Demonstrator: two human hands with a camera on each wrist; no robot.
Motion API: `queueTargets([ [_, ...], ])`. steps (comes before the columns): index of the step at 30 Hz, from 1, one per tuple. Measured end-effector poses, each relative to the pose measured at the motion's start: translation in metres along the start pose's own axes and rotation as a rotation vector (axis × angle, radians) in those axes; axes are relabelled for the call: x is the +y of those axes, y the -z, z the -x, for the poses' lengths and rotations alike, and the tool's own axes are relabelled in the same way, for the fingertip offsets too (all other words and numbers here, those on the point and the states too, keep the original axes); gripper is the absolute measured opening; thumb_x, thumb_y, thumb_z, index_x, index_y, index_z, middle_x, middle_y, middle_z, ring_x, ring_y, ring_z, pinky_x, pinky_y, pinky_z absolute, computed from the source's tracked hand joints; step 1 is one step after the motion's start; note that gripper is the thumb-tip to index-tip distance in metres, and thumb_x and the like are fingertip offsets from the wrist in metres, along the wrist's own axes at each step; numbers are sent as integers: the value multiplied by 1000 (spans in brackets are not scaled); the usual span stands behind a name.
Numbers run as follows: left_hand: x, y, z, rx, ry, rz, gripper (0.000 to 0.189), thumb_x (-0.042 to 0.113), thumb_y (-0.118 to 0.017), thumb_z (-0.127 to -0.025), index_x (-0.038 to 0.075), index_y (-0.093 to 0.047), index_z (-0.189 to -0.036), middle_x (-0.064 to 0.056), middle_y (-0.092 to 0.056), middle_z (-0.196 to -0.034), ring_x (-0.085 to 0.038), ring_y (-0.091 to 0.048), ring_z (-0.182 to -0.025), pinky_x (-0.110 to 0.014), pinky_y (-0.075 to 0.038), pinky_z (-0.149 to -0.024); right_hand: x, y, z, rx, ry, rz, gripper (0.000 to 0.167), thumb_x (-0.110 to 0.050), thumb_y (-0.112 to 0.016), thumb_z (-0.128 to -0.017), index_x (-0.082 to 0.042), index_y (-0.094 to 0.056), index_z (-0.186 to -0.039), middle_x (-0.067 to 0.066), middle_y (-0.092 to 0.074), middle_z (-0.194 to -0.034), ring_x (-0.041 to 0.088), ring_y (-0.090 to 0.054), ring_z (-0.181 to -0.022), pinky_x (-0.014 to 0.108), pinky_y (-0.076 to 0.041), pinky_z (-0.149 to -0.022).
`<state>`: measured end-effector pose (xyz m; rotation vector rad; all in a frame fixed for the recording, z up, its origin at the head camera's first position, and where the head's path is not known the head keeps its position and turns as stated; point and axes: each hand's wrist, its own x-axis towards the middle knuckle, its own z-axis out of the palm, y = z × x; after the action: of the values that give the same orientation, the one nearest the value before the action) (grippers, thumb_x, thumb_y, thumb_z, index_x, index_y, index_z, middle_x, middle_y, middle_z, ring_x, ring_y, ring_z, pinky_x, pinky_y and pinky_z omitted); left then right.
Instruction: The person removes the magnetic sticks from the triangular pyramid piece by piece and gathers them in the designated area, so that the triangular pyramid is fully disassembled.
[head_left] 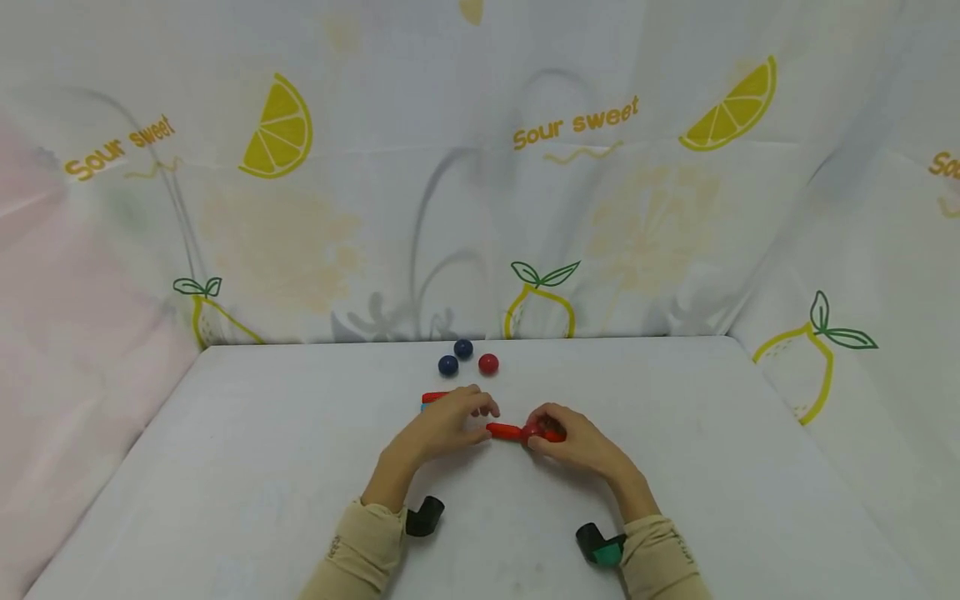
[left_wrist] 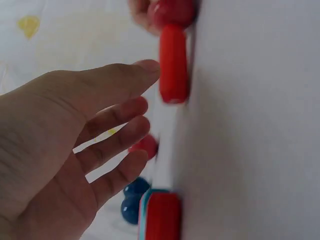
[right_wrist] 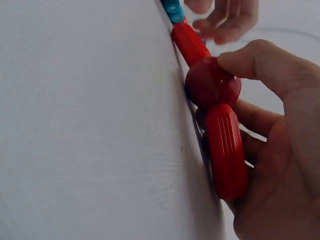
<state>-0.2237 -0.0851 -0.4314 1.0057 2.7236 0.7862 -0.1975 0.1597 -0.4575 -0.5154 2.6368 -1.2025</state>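
My right hand (head_left: pixel 577 442) pinches a dark red ball (right_wrist: pixel 212 82) between thumb and fingers, low over the white table. Two bright red ridged rods stick out of this ball on opposite sides: one rod (head_left: pixel 504 431) points toward my left hand, the other rod (right_wrist: pixel 227 152) runs back under the right palm. My left hand (head_left: pixel 448 423) has loosely bent, spread fingers and grips nothing. Its thumb tip is right beside the near rod's free end; whether they touch, I cannot tell. Behind the left hand, partly hidden, lie another red rod (head_left: pixel 434 397) and a light blue piece (head_left: pixel 426 407).
Two dark blue balls (head_left: pixel 447 365) and a loose red ball (head_left: pixel 488 364) sit near the table's back edge. A white cloth (head_left: pixel 450 208) with lemon prints hangs behind the table (head_left: pixel 262 467). Black wrist mounts (head_left: pixel 425 517) show at both sleeves.
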Motion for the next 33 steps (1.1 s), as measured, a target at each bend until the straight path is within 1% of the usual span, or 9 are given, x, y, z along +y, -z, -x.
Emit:
queueTargets([
  [2, 9, -11, -6, -11, -11, -26, 26, 18, -71, -84, 17, -63, -109, 1, -60, -102, -12, -54, -95, -28, -49, -84, 3, 1, 0, -15, 24, -19, 22, -29, -65, -88, -18, -59, -106, -3, -59, -95, 14, -52, -89, 26, -45, -78],
  [5, 17, -21, -11, -18, -21, -73, 25, 19, -71, -84, 19, -62, -108, 4, -59, -98, -10, -53, -91, -23, -49, -80, 5, 3, 0, -31, 35, -59, 21, -29, -65, -89, -19, -60, -106, -3, -60, -97, 14, -52, -91, 27, -44, -79],
  [10, 20, -23, -11, -28, -11, -44, 23, 19, -72, -84, 17, -63, -105, 5, -61, -92, -9, -53, -84, -23, -48, -78, 4, 3, 0, -40, 24, -92, 21, -27, -65, -89, -19, -60, -108, -1, -60, -100, 15, -51, -93, 28, -43, -80],
  [14, 19, -18, -9, -63, -46, 3, 24, 18, -73, -83, 16, -64, -105, 5, -62, -94, -10, -54, -84, -23, -48, -79, 5, 3, 0, -47, 15, -84, 21, -28, -64, -89, -20, -60, -109, -1, -59, -100, 15, -51, -93, 28, -43, -80],
  [17, 17, -14, -6, -120, -77, 25, 20, 16, -72, -83, 16, -65, -102, 6, -62, -94, -9, -53, -85, -22, -47, -80, 6, 3, 0, -48, 15, -73, 21, -29, -62, -90, -20, -59, -109, -2, -59, -99, 14, -51, -93, 28, -44, -80],
  [21, 13, -5, 0, -183, -77, 56, 16, 13, -71, -83, 16, -67, -99, 6, -64, -93, -9, -54, -84, -21, -47, -78, 7, 4, 1, -35, 5, -61, 24, -32, -62, -90, -19, -58, -110, -3, -59, -99, 15, -52, -93, 29, -44, -81],
  [23, 10, 1, 3, -178, -53, 76, 15, 13, -71, -84, 17, -66, -98, 7, -63, -91, -9, -55, -83, -21, -47, -76, 8, 5, 1, -30, -7, -60, 26, -34, -63, -89, -20, -58, -110, -2, -59, -99, 16, -52, -93, 30, -44, -82],
  [29, -4, 16, 15, -88, 3, 88, 12, 16, -71, -83, 23, -64, -89, 12, -60, -81, -7, -56, -76, -22, -47, -72, 11, 5, 0, -26, -16, -70, 31, -39, -65, -88, -19, -60, -111, -1, -59, -99, 16, -51, -92, 29, -44, -79],
  [33, -13, 27, 23, -93, 46, 88, 11, 15, -72, -82, 24, -65, -84, 13, -59, -79, -5, -55, -75, -22, -47, -72, 12, 5, -2, -28, 0, -77, 31, -37, -66, -87, -19, -60, -111, -1, -59, -96, 15, -50, -88, 25, -42, -75],
])
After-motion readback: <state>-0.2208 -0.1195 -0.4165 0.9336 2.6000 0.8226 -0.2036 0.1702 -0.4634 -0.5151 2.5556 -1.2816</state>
